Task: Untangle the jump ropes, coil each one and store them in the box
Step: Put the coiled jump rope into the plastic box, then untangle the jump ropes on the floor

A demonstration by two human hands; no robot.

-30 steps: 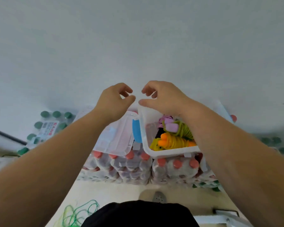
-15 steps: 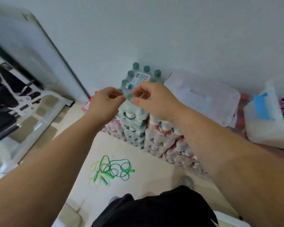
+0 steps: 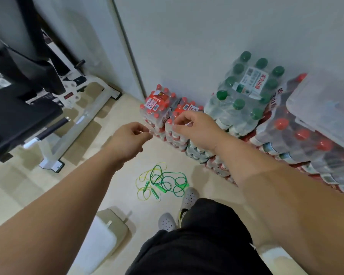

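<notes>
Several tangled jump ropes (image 3: 160, 188) on floor (image 3: 127, 114), heap's long axis left-right

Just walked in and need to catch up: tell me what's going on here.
A person stands over a tangle of green and yellow jump ropes lying on the floor, untouched. The left hand and right hand are raised in front of stacked bottle packs, fingertips pinched; whether they hold something thin is unclear. No rope from this tangle is coiled yet.
</notes>
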